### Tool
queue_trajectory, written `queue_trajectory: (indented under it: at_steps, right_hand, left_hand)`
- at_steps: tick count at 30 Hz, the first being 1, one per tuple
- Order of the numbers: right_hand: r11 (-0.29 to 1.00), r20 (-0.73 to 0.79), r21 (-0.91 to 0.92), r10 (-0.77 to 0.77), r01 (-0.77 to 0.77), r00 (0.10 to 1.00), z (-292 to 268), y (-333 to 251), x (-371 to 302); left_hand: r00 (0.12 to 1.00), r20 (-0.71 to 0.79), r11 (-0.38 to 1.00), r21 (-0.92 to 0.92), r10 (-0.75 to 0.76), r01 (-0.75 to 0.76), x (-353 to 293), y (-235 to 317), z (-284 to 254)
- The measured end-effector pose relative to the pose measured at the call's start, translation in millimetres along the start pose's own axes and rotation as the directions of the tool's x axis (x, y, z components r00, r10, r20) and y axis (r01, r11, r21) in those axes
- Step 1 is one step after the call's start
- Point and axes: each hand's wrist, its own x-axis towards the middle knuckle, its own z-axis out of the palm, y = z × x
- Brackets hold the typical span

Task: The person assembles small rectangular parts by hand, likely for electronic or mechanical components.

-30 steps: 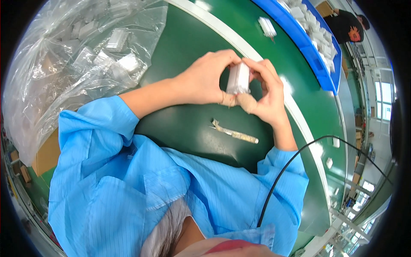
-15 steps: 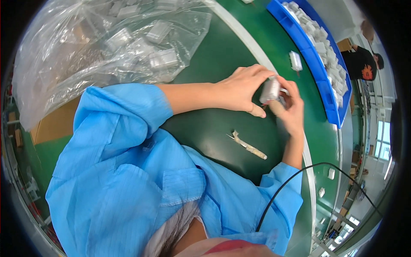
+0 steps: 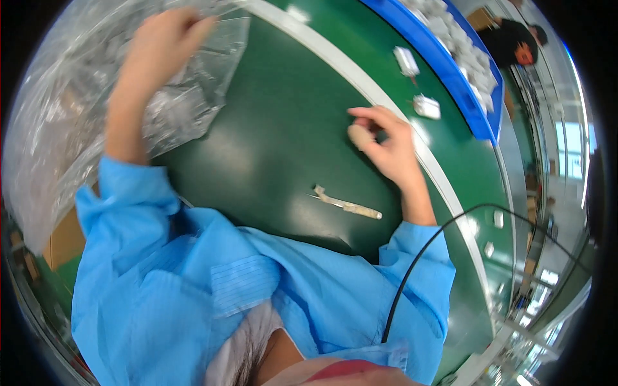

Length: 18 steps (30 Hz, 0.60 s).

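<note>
Left hand (image 3: 161, 38) is reached up into the clear bag (image 3: 77, 109) of small grey parts; fingers are blurred, so their spread and any hold cannot be told. Right hand (image 3: 385, 147) is rested on the green mat (image 3: 277, 141), fingers loosely curled, nothing seen held. Just beyond its fingertips a small white part (image 3: 427, 107) is laid beside the white strip, not touched; another part (image 3: 407, 61) further up. Blue tray (image 3: 450, 71) of parts behind. Thin tool (image 3: 346, 204) is laid below the right hand, apart.
</note>
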Motion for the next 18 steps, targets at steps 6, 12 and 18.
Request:
queue_trajectory:
  at_steps: [6, 12, 18]
  right_hand:
    - [0.996, -0.018, 0.016, 0.093, -0.092, 0.996, 9, 10, 12]
    - [1.0, -0.291, 0.001, 0.018, -0.019, 0.957, -42, 36, 46]
    - [0.971, -0.473, -0.03, 0.196, -0.238, 0.859, -173, 120, 144]
  left_hand:
    - [0.995, 0.054, 0.972, 0.224, -0.086, 0.072, -49, -32, 22]
    - [0.995, 0.091, 0.89, -0.455, 0.037, 0.009, -27, 32, 36]
    - [0.677, 0.657, -0.028, -0.71, 0.332, 0.704, 7, 111, 84]
